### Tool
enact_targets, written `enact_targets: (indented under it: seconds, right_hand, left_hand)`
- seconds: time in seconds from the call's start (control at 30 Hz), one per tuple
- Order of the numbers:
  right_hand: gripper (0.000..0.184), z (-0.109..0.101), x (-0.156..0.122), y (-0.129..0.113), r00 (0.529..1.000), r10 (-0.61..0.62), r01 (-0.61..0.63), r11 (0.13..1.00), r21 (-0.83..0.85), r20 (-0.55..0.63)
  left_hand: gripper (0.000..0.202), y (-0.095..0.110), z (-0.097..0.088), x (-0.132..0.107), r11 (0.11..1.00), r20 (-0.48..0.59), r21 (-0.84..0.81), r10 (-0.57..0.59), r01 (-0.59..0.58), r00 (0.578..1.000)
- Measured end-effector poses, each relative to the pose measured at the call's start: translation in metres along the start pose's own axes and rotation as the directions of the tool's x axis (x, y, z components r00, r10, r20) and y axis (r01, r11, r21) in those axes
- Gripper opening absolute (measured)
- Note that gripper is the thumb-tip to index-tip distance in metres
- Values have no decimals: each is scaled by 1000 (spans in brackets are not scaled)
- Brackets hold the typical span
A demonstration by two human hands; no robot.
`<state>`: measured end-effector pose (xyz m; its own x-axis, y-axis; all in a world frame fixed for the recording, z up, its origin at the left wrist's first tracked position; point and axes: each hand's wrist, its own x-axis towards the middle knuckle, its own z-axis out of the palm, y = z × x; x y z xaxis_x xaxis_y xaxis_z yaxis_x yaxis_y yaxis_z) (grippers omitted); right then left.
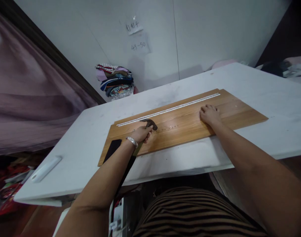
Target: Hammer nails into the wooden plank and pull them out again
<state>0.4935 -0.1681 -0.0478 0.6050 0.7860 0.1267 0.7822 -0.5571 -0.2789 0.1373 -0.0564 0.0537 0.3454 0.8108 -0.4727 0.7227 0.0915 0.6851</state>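
In my left hand (141, 134) is a hammer (152, 124), gripped close below its dark head, with the handle running back under my forearm. It is over the left part of a wood-grained board (185, 125) that lies on a white table. A row of small dark marks or nails (172, 127) shows on the board to the right of the hammer head; they are too small to tell apart. My right hand (210, 114) rests on the board's right part, fingers bent and slightly apart, with nothing visible in it. A long whitish ruler-like strip (170, 109) lies along the board's far side.
A black flat item (113, 146) lies at the board's left end. The white table (88, 148) carries a pale oblong object (46, 168) near its left corner. Folded cloths (117, 80) are stacked beyond the far edge, by the wall. A pinkish curtain (34, 92) hangs at left.
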Motion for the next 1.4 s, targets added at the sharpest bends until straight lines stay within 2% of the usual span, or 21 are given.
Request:
enact_targets:
  seconds: [0.33, 0.73, 1.03, 1.4]
  right_hand:
    - [48, 3, 1, 2, 1000, 5, -5, 1000, 3, -17]
    - [49, 2, 1, 1, 1000, -2, 3, 1000, 13, -15]
    - [50, 2, 2, 1, 1000, 7, -7, 1000, 7, -5]
    - [47, 4, 2, 3, 1000, -3, 3, 1000, 14, -23]
  left_hand:
    - [34, -8, 5, 6, 999, -1, 54, -3, 3, 1000]
    - [32, 0, 2, 0, 1000, -4, 4, 21, -21, 1000]
    - [32, -3, 5, 3, 998, 3, 55, -20, 20, 1000]
    - [35, 0, 2, 0, 1000, -6, 20, 19, -19, 1000]
